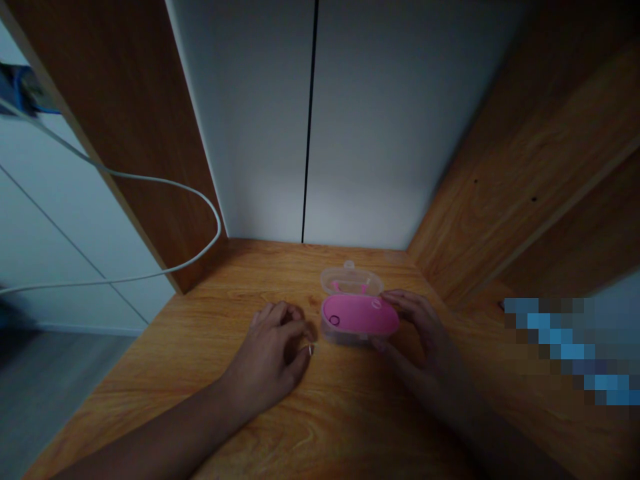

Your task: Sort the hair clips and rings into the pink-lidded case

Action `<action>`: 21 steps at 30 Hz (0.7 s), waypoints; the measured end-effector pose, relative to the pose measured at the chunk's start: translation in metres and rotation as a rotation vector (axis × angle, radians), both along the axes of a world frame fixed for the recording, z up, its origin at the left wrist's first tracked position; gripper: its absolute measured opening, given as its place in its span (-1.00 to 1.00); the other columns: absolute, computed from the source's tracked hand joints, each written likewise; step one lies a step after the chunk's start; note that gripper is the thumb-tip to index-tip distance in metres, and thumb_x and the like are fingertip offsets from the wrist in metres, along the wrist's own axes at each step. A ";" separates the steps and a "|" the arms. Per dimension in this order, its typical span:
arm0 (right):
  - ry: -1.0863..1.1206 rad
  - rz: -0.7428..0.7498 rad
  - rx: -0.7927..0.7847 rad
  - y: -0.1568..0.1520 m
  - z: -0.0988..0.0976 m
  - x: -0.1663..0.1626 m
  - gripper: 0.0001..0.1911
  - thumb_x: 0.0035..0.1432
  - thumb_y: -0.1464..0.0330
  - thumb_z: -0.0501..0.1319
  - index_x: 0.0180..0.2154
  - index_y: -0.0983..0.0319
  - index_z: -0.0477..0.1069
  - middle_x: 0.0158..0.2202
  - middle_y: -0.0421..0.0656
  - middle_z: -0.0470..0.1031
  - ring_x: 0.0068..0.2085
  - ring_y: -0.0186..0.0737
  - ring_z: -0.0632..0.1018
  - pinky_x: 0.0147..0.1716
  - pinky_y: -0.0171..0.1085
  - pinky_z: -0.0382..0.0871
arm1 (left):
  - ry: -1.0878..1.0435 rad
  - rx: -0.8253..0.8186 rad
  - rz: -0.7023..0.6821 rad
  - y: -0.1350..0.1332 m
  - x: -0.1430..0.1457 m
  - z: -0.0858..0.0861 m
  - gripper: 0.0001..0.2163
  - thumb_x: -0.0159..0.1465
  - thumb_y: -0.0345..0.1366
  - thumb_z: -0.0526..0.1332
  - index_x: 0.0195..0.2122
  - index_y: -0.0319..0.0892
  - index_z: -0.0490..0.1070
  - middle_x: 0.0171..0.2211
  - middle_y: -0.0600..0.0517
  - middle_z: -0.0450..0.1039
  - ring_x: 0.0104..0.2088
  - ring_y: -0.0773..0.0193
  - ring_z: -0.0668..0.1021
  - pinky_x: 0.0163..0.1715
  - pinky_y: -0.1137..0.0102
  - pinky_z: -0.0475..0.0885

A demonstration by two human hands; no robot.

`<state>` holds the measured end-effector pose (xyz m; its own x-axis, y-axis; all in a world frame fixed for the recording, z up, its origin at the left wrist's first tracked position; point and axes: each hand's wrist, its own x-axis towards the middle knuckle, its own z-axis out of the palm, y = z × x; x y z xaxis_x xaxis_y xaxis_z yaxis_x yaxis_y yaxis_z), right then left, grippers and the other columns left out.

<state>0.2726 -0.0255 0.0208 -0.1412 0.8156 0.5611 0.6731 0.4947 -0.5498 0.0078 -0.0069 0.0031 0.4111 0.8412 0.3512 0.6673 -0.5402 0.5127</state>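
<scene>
Wooden desk (320, 413): my right hand (431, 343) grips the box (357, 315); I'd brace it lightly, left hand (267, 350) pinching a small thing (311, 349).

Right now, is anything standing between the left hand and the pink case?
Nothing visible: only a narrow strip of wooden tabletop separates the left hand, which seems to pinch a small light object, from the pink case. The right hand holds the opposite end; the clear lid is open behind.

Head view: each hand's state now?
Left hand: half-curled, small pale thing at thumb; hold cannot be told.
Right hand: closed on pink case, right end.
</scene>
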 end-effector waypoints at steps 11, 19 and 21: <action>0.006 -0.008 -0.017 0.001 0.000 0.000 -0.59 0.21 0.22 0.29 0.08 0.06 0.32 0.12 -0.06 0.34 0.15 0.01 0.41 0.16 0.13 0.36 | -0.004 0.061 0.106 0.000 -0.001 0.003 -0.84 0.09 -0.48 0.19 -0.41 -0.10 0.51 -0.20 -0.01 0.48 -0.14 0.08 0.49 -0.12 0.13 0.35; -0.003 -0.009 -0.018 0.001 -0.001 0.001 -0.60 0.24 0.22 0.27 0.09 0.04 0.32 0.11 -0.07 0.34 0.15 -0.01 0.40 0.16 0.11 0.36 | 0.014 0.064 0.062 0.002 -0.002 0.001 -0.78 0.18 -0.43 0.21 -0.21 -0.05 0.57 -0.10 -0.03 0.50 -0.04 0.05 0.49 -0.04 0.09 0.36; -0.009 -0.003 -0.018 0.000 -0.001 0.002 -0.61 0.24 0.23 0.26 0.09 0.04 0.31 0.12 -0.08 0.34 0.15 -0.02 0.40 0.16 0.09 0.36 | 0.043 0.068 0.054 0.002 -0.001 0.001 -0.81 0.23 -0.32 0.24 -0.18 0.01 0.60 -0.03 -0.03 0.49 0.01 0.01 0.47 -0.01 0.05 0.34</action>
